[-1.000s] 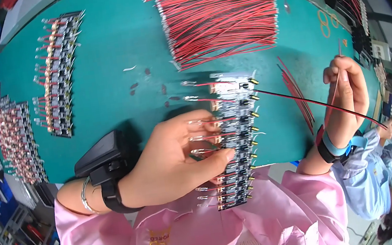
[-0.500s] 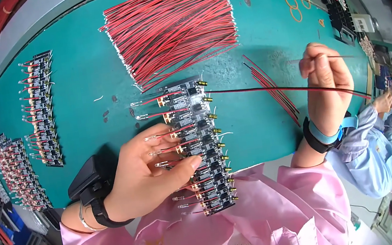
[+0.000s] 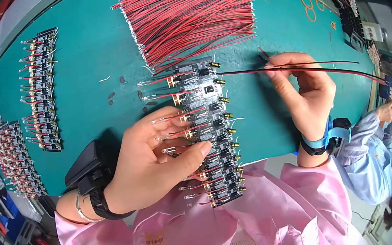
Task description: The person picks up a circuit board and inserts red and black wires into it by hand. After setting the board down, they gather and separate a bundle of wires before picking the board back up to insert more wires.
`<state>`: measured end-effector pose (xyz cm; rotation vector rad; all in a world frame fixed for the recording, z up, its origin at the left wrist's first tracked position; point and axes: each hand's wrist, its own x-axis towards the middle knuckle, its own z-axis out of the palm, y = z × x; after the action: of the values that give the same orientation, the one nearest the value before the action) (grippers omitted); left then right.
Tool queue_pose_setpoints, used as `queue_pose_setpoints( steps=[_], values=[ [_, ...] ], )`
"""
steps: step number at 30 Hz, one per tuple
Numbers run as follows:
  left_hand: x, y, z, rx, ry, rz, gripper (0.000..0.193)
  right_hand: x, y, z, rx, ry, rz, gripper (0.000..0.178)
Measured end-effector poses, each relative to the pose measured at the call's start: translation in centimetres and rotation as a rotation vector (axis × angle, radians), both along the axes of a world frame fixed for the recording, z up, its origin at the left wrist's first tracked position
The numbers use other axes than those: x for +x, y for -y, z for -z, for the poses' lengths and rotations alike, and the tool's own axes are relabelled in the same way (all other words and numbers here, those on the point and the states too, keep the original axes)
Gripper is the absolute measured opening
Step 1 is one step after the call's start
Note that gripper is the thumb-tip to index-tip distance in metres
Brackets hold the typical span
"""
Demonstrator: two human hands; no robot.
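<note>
My left hand [image 3: 161,161] grips a long panel of joined black circuit boards [image 3: 211,120] by its left side, thumb on top. Along that side stick out short red leads with clear LED-like tips; small brass-coloured parts line the right side. A red-and-black wire pair [image 3: 244,72] runs from the panel's top right end across to my right hand [image 3: 305,90]. Thumb and forefinger of that hand are closed on a thin wire [image 3: 341,62], whose far end extends rightward. Short red and black wire ends [image 3: 263,54] show above its fingertips; whether they are held cannot be told.
A big bundle of red and black wires [image 3: 192,19] lies on the green mat [image 3: 92,52]. One similar board panel [image 3: 43,93] and a stack of panels [image 3: 15,161] are at left. Rubber bands [image 3: 308,7] lie far right. A co-worker in blue [image 3: 368,154] sits at right.
My right hand has come left and lower, its fingertips now nearer the panel's top end. The loose wires on the mat are now mostly hidden by it. The view has shifted slightly.
</note>
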<state>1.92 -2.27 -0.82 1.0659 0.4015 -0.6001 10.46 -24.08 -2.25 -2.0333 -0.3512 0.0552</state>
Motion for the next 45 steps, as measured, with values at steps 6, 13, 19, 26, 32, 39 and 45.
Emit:
queue_pose_setpoints(
  steps=[6,13,19,26,32,39,45],
  values=[
    [0.1,0.0,-0.2,0.000,-0.014,0.006,0.027,0.3,-0.1,0.1,-0.293,0.141,-0.148,0.014],
    [-0.1,0.1,0.0,-0.042,0.003,-0.028,0.030,-0.1,-1.1,-1.0,-0.215,0.148,-0.145,0.012],
    [-0.4,0.2,0.2,-0.014,0.019,-0.006,0.030,-1.5,-3.1,-2.4,0.075,-0.056,-0.204,0.010],
    [-0.4,0.2,-0.1,-0.056,0.029,-0.007,0.030,-1.6,-3.5,-1.7,0.021,0.020,-0.195,0.012],
    [-0.4,0.1,0.0,-0.074,0.025,-0.005,0.031,-1.6,-3.3,-1.7,-0.112,0.098,-0.249,0.009],
    [-0.4,0.2,0.1,-0.054,0.012,-0.004,0.031,-1.4,-3.5,-1.2,-0.046,0.195,-0.226,0.011],
    [-0.5,0.3,0.2,-0.044,0.012,0.000,0.032,-1.6,-3.6,-1.3,-0.058,0.226,-0.210,0.012]
  ],
)
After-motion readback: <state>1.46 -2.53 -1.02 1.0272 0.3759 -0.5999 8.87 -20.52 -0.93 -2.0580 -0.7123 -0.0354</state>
